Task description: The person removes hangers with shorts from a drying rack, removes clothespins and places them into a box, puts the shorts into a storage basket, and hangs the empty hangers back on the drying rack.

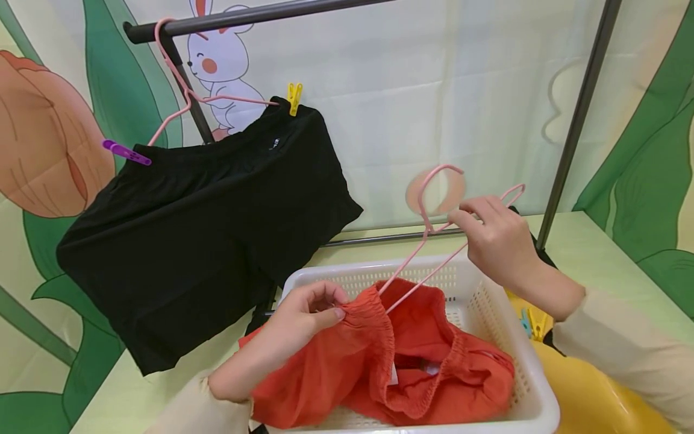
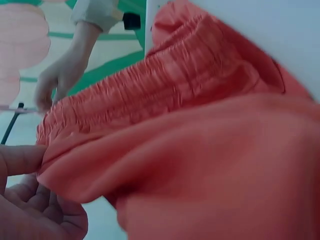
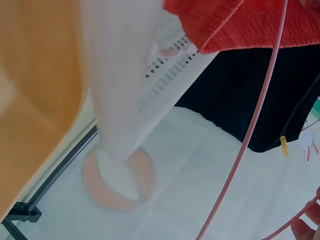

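Observation:
My left hand (image 1: 309,316) pinches the gathered elastic waistband of a pair of red shorts (image 1: 325,367). Fingers and thumb grip the waistband's edge in the left wrist view too. My right hand (image 1: 496,241) holds a pink hanger (image 1: 422,246) by its upper arm, beside the hook. The hanger slants down to the left, and its lower end goes inside the waist opening, hidden by the cloth. Most of the shorts lie in a white basket (image 1: 534,367), with the waist opening facing up.
Black shorts (image 1: 217,223) hang at left on another pink hanger (image 1: 176,75), held by a purple clothespin (image 1: 126,152) and a yellow clothespin (image 1: 294,99). That hanger hooks over a dark rack bar (image 1: 260,17). Right of the basket is a yellow container (image 1: 591,386) with clothespins (image 1: 537,322).

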Motion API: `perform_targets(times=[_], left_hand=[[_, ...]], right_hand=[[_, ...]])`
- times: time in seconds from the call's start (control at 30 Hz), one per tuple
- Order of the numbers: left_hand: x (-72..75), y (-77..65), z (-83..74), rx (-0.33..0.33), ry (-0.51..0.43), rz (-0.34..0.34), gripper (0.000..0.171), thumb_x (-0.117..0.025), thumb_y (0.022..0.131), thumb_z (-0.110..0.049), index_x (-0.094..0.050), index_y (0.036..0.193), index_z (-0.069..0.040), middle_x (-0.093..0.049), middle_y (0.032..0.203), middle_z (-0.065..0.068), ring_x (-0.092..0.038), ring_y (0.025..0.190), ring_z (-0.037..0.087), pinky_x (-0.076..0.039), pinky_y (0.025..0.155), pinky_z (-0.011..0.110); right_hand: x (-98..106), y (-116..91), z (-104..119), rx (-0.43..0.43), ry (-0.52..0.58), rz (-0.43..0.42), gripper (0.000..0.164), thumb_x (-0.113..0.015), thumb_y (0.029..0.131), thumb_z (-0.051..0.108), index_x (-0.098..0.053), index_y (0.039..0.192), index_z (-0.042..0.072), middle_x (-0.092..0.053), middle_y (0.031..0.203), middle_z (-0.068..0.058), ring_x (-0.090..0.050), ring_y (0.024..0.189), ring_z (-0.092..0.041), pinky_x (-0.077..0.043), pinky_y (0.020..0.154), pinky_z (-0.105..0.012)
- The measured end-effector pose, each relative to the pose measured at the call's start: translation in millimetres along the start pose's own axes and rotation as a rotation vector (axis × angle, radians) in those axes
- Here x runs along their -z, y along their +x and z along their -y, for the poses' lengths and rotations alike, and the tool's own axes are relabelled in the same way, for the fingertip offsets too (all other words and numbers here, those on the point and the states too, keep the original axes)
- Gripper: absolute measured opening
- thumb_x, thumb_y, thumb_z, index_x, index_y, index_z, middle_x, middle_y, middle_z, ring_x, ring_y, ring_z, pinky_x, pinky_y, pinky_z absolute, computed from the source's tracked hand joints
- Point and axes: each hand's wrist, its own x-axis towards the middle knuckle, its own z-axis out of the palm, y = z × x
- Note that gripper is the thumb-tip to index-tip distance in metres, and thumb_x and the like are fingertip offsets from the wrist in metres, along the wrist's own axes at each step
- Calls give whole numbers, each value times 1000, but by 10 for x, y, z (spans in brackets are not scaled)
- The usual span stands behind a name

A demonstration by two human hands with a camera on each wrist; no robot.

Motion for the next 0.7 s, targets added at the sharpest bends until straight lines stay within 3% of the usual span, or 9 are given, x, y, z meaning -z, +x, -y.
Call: perform_targets(times=[0.17,0.47,0.7], left_hand=[[104,-2,57,-10,28,15,11,-52,83,-1,-54,93,-1,-56,87,6,-53,78,18,-46,73,27],[326,-23,208,-52,84,28,10,-51,82,1,-54,92,1,-56,86,6,-53,77,19,-47,71,28],[479,-73,374,-29,124,4,15,-51,83,1,-51,97,1,-55,88,10,-51,77,19,-47,71,26]], right_hand=[[-10,-15,-64,-12,3,-5,28,-39,71,-12,-59,80,4,-58,78,-13,-55,71,-30,-44,44,-38],[13,-9,-178,-61,-14,14,25,-44,70,-11,-60,83,3,-58,79,-14,-54,73,-31,-45,44,-42],[27,3,-288,-78,-35,18,24,-49,66,-13,-60,83,1,-58,80,-16,-54,74,-32,-45,47,-44]])
